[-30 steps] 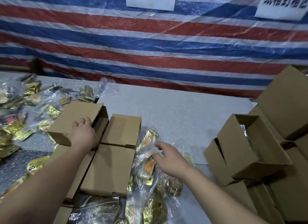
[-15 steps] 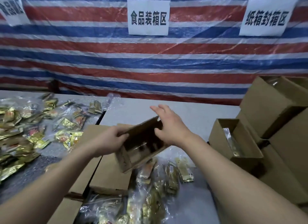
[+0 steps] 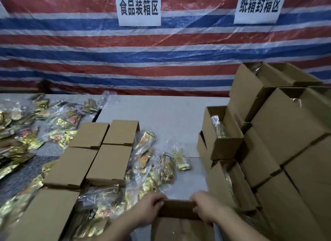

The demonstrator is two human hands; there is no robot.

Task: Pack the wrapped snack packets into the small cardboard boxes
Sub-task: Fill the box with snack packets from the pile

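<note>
A small cardboard box (image 3: 179, 221) sits at the bottom centre, close to me, its inside hidden. My left hand (image 3: 152, 207) grips its far left edge and my right hand (image 3: 206, 207) grips its far right edge. Gold and orange snack packets in clear bags (image 3: 161, 165) lie just beyond the box. More packets (image 3: 26, 129) cover the table's left side. Several small cardboard boxes (image 3: 111, 158) stand in rows at centre left.
A stack of open boxes (image 3: 279, 142) with packets showing inside fills the right side. Bare grey table (image 3: 170, 115) lies at the back centre. A striped tarp (image 3: 161, 52) with two white signs (image 3: 139, 7) hangs behind.
Both hands lifted a box from the left rows, held it up in the air, then brought it down close to me at the bottom centre. The view has shifted.
</note>
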